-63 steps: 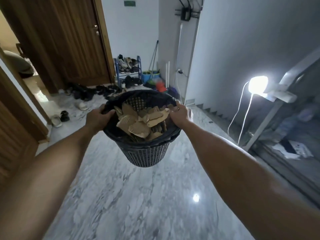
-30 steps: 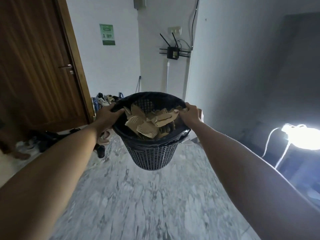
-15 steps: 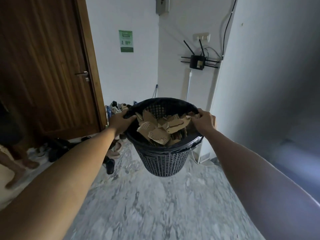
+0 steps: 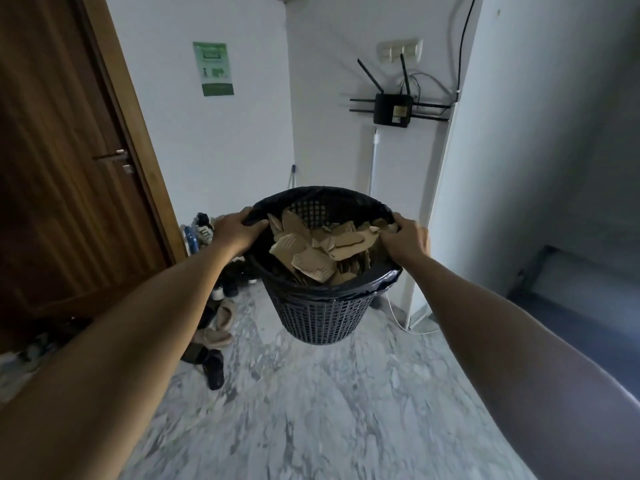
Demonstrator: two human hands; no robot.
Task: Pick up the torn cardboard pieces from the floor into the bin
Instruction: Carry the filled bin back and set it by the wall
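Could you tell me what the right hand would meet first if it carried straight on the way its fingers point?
Probably the cardboard pieces: the right hand grips the bin rim, fingers reaching inward.

green wall notice [image 4: 215, 69], print unreadable

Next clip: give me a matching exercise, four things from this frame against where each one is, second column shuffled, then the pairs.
Things:
1. cardboard pieces
2. router
3. left hand
4. green notice

Places:
A. on the wall beside the wooden door
B. gripping the bin rim, on the side nearer the door
C. piled inside the bin
D. mounted on the wall above the bin, antennas sticking out

Pairs: 1-C, 2-D, 3-B, 4-A
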